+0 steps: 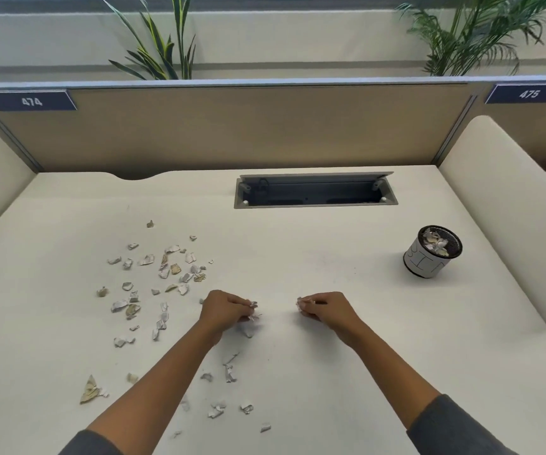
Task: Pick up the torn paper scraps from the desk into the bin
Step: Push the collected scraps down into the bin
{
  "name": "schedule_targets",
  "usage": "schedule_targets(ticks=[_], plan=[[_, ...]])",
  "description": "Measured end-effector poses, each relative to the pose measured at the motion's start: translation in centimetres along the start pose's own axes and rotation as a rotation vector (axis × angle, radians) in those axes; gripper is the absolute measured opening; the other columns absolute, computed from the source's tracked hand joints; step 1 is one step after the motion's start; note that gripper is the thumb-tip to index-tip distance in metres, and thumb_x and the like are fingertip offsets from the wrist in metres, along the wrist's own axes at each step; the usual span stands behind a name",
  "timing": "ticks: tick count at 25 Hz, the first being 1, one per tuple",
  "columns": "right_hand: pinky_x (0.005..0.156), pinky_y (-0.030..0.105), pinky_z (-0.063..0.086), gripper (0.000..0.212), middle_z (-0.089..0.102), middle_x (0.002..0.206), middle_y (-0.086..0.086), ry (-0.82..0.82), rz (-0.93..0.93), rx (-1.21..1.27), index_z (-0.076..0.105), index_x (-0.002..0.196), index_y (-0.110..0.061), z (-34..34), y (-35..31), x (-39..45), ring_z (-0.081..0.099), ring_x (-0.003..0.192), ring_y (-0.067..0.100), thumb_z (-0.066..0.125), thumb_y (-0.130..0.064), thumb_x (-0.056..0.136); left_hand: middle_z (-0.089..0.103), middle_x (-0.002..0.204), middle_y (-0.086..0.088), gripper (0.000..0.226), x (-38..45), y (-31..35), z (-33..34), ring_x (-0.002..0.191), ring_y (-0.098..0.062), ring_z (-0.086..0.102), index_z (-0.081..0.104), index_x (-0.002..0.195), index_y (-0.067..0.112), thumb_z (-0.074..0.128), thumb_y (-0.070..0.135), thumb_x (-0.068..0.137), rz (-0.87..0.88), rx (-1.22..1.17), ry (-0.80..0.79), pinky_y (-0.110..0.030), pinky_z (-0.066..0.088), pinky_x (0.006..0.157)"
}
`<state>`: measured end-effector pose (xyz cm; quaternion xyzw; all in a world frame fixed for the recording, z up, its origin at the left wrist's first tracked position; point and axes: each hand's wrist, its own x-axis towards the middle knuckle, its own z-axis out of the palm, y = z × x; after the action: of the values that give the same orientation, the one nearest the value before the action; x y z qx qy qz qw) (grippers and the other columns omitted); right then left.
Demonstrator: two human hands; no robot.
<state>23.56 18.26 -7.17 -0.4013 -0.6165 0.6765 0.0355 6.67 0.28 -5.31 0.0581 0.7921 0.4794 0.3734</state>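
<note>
Nearest the camera, by the near edge of the table (330, 372), I log a few loose paper scraps (216, 411), white and curled, between the two forearms and closer to the left one.

Going left to right: the main scatter of scraps (163, 274) covers the left half of the table, from mid-depth toward the near-left corner, with one larger yellowish triangular piece (91, 389) close to the near-left corner.

Left hand (225, 311): fingers curled, grip clenched on a small wad of scraps (252, 310) that shows at the fingertips; it sits low at the table, just right of the scatter. One more scrap (247, 330) lies right under it.

Right hand (325, 308): also curled, grip closed on its own wad of paper (301, 305), well apart from the left hand.

Bin (433, 251): small round mesh cup with a white label, upright near the right edge of the table, already holding scraps.

Key relation: the bin lies to the right and farther back from both hands, and the right hand is clearly nearer. My judgement: the right hand should empty first; the left load has to cross the table. Loose wads may shed pieces on the way.
</note>
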Motion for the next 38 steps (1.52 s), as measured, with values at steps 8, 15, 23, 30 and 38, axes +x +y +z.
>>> schedule_targets(ticks=[8, 15, 23, 30, 38], plan=[[0.097, 0.033, 0.053, 0.01, 0.075, 0.101, 0.009, 0.28, -0.051, 0.14, 0.076, 0.093, -0.004, -13.8, -1.7, -1.6, 0.073, 0.092, 0.018, 0.073, -0.007, 0.084, 0.074, 0.097, -0.016, 0.015, -0.9, 4.7, 8.2, 0.088, -0.022, 0.072, 0.072, 0.089, -0.012, 0.073, -0.015, 0.074, -0.099, -0.248, -0.239, -0.021, 0.059, 0.064], [0.068, 0.029, 0.052, 0.014, 0.073, 0.091, 0.007, 0.731, -0.195, -0.298, 0.078, 0.093, -0.017, -23.9, -7.5, -0.1, 0.068, 0.089, 0.022, 0.07, -0.021, 0.082, 0.074, 0.098, -0.016, 0.019, -2.2, 6.4, 14.7, 0.086, -0.019, 0.073, 0.071, 0.092, -0.015, 0.073, -0.015, 0.073, -0.125, -0.23, -0.323, -0.02, 0.058, 0.062], [0.07, 0.033, 0.051, 0.03, 0.065, 0.108, 0.019, 0.591, 0.008, -0.971, 0.072, 0.109, -0.008, -24.6, -7.8, 6.0, 0.063, 0.094, 0.037, 0.057, -0.002, 0.084, 0.074, 0.098, -0.017, 0.02, -1.9, 7.9, 17.3, 0.08, -0.015, 0.074, 0.07, 0.093, -0.017, 0.073, -0.015, 0.072, -0.099, -0.211, -0.319, -0.02, 0.058, 0.064], [0.07, 0.025, 0.044, 0.025, 0.063, 0.109, 0.002, 0.385, 0.055, -0.934, 0.072, 0.107, -0.021, -26.2, -9.8, 5.4, 0.06, 0.098, 0.025, 0.068, -0.017, 0.083, 0.075, 0.097, -0.017, 0.02, -1.4, 11.9, 20.9, 0.081, -0.02, 0.074, 0.07, 0.091, -0.017, 0.074, -0.014, 0.072, -0.009, -0.162, -0.351, -0.025, 0.06, 0.069], [0.089, 0.041, 0.057, 0.021, 0.071, 0.101, 0.018, 0.424, -0.056, -0.148, 0.074, 0.091, -0.015, -30.8, -9.2, 2.9, 0.072, 0.086, 0.027, 0.064, 0.001, 0.083, 0.073, 0.094, -0.02, 0.014, -0.1, 18.9, 29.5, 0.081, -0.029, 0.072, 0.074, 0.084, -0.007, 0.078, -0.01, 0.07, 0.154, 0.014, -0.369, -0.035, 0.061, 0.078]])
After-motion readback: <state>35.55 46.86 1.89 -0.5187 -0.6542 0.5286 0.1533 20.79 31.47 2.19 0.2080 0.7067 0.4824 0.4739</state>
